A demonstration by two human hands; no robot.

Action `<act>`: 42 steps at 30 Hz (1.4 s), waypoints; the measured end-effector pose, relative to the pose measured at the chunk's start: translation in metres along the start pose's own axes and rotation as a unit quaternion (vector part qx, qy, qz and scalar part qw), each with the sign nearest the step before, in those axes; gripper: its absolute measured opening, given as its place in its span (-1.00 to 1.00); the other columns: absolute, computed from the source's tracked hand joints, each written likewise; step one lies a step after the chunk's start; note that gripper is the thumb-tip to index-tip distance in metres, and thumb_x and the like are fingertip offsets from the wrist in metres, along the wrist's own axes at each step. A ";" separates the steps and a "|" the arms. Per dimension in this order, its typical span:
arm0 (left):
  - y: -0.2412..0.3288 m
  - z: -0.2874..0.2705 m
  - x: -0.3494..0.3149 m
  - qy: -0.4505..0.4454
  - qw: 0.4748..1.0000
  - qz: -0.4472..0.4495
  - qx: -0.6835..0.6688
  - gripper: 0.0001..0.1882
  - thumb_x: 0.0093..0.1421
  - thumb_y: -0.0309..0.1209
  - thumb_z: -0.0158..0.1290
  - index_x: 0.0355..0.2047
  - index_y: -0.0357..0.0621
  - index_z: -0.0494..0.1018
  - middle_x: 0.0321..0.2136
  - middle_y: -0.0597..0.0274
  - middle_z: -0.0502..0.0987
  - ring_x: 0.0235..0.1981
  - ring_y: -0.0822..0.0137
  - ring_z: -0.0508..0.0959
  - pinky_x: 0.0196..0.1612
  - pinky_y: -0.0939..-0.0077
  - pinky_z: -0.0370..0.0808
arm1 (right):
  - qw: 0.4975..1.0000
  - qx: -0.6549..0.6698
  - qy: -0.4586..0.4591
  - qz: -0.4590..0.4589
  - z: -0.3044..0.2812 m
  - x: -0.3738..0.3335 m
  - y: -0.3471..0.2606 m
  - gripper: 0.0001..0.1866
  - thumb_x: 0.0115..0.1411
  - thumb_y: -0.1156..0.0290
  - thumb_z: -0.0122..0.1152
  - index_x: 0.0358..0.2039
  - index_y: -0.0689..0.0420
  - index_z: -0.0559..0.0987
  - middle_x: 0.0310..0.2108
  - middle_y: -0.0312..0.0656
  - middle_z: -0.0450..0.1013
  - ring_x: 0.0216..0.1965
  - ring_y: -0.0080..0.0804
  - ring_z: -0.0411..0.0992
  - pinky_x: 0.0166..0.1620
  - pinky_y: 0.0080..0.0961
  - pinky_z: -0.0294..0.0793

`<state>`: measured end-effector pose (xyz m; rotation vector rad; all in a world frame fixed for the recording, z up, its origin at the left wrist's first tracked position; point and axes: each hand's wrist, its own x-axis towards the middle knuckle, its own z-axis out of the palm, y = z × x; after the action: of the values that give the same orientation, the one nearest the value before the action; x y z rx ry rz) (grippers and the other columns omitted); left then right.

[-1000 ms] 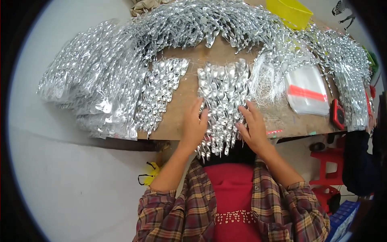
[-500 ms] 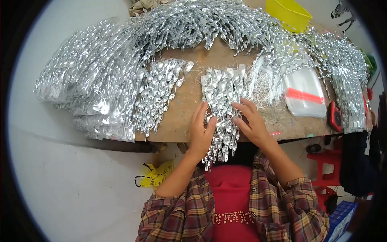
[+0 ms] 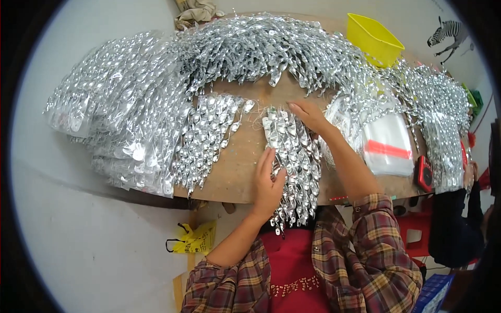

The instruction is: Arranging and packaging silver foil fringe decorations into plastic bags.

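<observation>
A bundle of twisted silver strips [image 3: 293, 156] with rounded, holed ends lies in front of me, its lower tips hanging over the table's near edge. My left hand [image 3: 269, 185] rests along the bundle's left side, fingers stretched out. At the bundle's top right is my right hand [image 3: 311, 118], its fingers extended to the left just above the strip ends; part of these fingers is hidden. To the left lies a second bundle of silver strips [image 3: 206, 138], spread flat. Thin white strings [image 3: 336, 125] lie under and beside my right forearm.
Heaped silver strips [image 3: 261, 49] curve along the table's far side, with bagged strips [image 3: 125, 120] at left. Clear plastic bags [image 3: 386, 146] with a red band, a red device [image 3: 424, 173] and a yellow bin [image 3: 373, 39] are at right. Another person's hand [image 3: 469, 172] shows at far right.
My right hand has moved up from the bundle's right side to its top. My left hand stays at the left side. The view has shifted slightly.
</observation>
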<state>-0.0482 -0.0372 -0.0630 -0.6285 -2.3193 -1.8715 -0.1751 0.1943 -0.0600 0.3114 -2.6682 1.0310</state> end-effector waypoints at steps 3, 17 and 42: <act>0.000 -0.007 0.001 0.001 1.000 -0.016 -0.007 -0.46 0.16 -0.48 0.00 0.15 -0.39 0.20 0.18 -0.12 0.20 0.23 0.08 0.20 0.25 0.35 0.09 | 0.988 0.032 -0.119 0.097 -0.006 -0.004 -0.018 -0.60 0.30 0.18 -0.12 -0.12 0.22 0.55 -0.09 0.02 0.47 -0.06 -0.15 0.42 0.01 -0.37 0.33; -0.014 -0.009 0.014 -0.001 0.998 0.042 0.054 -0.53 0.16 -0.47 0.01 0.10 -0.29 0.29 0.13 -0.05 0.28 0.16 0.02 0.26 0.20 0.27 0.18 | 0.988 -0.021 -0.152 0.019 0.001 0.040 -0.058 -0.55 0.28 0.02 -0.10 -0.23 0.17 0.55 -0.28 0.01 0.48 -0.20 -0.16 0.43 -0.16 -0.29 0.38; -0.052 -0.006 0.078 -0.041 0.999 -0.004 0.032 -0.42 0.27 -0.23 -0.06 0.15 -0.45 0.18 0.16 -0.10 0.24 0.23 0.13 0.20 0.26 0.41 0.06 | 0.952 0.131 0.221 0.163 -0.023 -0.171 -0.064 -0.59 0.28 0.39 -0.18 0.10 0.26 0.35 0.12 -0.03 0.29 0.20 -0.27 0.18 0.24 -0.42 0.06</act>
<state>-0.1397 -0.0316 -0.0832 -0.7021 -2.4243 -1.7991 0.0085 0.1812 -0.0582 -0.2964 -2.2172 1.3684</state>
